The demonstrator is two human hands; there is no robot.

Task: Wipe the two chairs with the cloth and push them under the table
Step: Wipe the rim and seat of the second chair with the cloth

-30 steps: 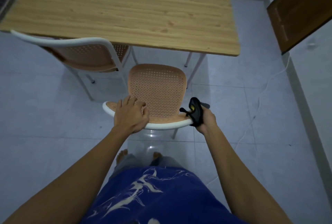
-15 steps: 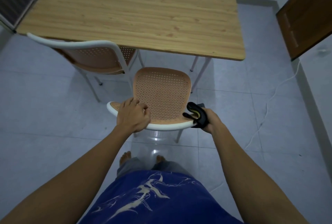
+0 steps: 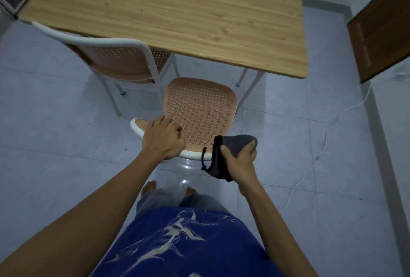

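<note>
Under the wooden table's (image 3: 177, 10) left end sits the far chair (image 3: 115, 59). Nearer, the left hand (image 3: 163, 141) is curled over the near chair's (image 3: 199, 108) white backrest rim. Just right, the right hand (image 3: 240, 161) is closed around the grey cloth (image 3: 233, 148), beside that rim.

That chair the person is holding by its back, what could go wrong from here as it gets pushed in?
The near chair sits close beside the other chair, so their legs might knock or catch. The right hand holds the cloth against the backrest rim, which may weaken its grip. The left hand could be pinched near the table edge.
</note>
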